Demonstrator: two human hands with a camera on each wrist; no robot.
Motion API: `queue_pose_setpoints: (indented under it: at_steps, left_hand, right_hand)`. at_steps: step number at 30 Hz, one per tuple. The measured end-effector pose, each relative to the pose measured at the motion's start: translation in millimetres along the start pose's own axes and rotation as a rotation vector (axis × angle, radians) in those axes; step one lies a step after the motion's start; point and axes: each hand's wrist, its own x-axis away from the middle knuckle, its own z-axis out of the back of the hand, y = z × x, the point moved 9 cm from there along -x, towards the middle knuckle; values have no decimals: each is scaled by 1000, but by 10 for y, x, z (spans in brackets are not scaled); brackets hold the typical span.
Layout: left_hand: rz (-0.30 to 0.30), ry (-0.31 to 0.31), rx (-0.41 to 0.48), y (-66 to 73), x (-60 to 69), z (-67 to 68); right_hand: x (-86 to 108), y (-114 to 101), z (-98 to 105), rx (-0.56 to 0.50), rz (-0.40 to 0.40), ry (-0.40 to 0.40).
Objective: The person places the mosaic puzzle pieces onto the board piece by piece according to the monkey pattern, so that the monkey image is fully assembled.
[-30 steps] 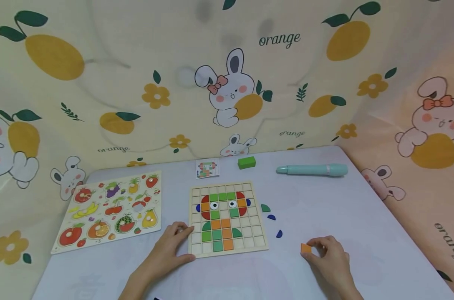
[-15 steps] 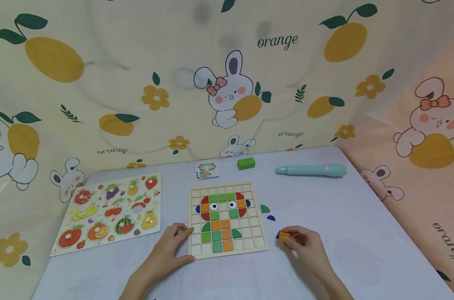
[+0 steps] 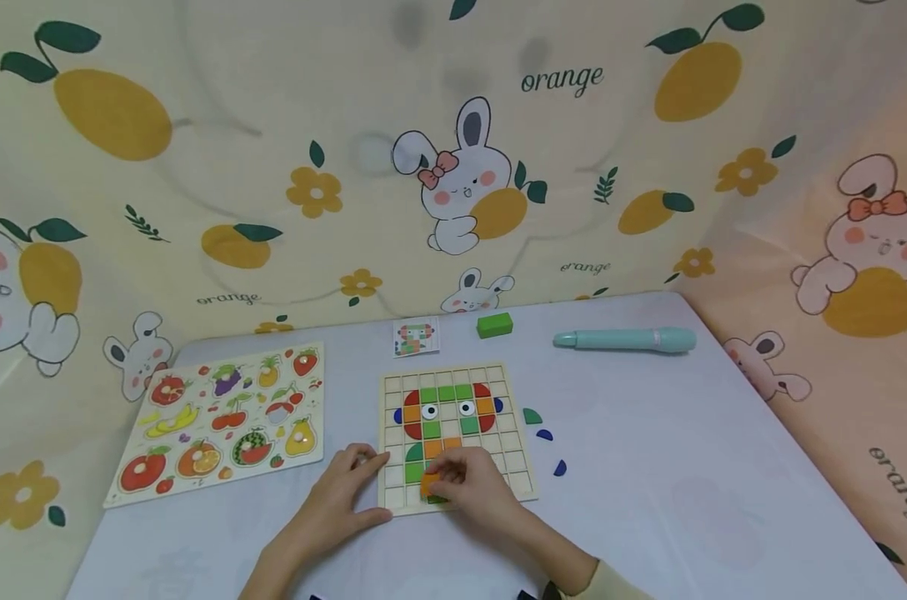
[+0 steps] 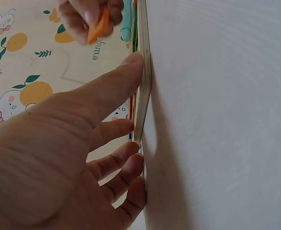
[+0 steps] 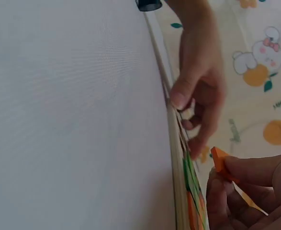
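Note:
The wooden grid board (image 3: pixel 517 462) lies flat, filled partly with red, green, orange and blue pieces and two eye tiles. My left hand (image 3: pixel 337 496) rests against its left edge, thumb at the near corner. In the left wrist view the thumb and fingertips of the left hand (image 4: pixel 49 129) touch the board's side (image 4: pixel 146 72). My right hand (image 3: pixel 479 492) pinches an orange square tile (image 3: pixel 428 485) over the board's lower rows, hiding several cells. Seen from the right wrist, the orange tile (image 5: pixel 219 163) sits between thumb and fingers, above the board surface.
Right of the board lie a green quarter-round piece (image 3: pixel 532 416) and two blue half-round pieces (image 3: pixel 544 435). A fruit puzzle board (image 3: pixel 228 417) is at left. Behind stand a pattern card (image 3: pixel 416 337), a green block (image 3: pixel 494 325) and a teal pen-like object (image 3: pixel 626 339).
My right hand has carried the orange tile leftward from the table, past the blue half-rounds, to above the board. My left hand has stayed at the board's edge.

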Motion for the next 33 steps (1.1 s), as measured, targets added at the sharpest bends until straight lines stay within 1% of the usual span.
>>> queue_pose_setpoints:
  at_steps: [3, 8, 13, 18, 25, 28, 33]
  left_hand:
    - [-6, 1, -3, 8, 5, 4]
    - [-27, 5, -11, 24, -2, 13]
    - [-34, 14, -12, 34, 0, 26]
    - [-27, 5, -11, 35, 1, 21]
    - [-27, 0, -18, 29, 0, 13]
    - [-32, 2, -15, 32, 6, 17]
    - [-41, 6, -9, 40, 8, 19]
  right_hand:
    - [-57, -35, -97, 69, 18, 3]
    - [-79, -89, -150, 214, 54, 38]
    - [-87, -113, -208, 282, 82, 29]
    - [-77, -129, -254, 337, 98, 12]
    - [-47, -181, -246, 518, 141, 43]
    - [-47, -181, -250, 552, 141, 42]
    - [-43, -187, -255, 566, 145, 49]
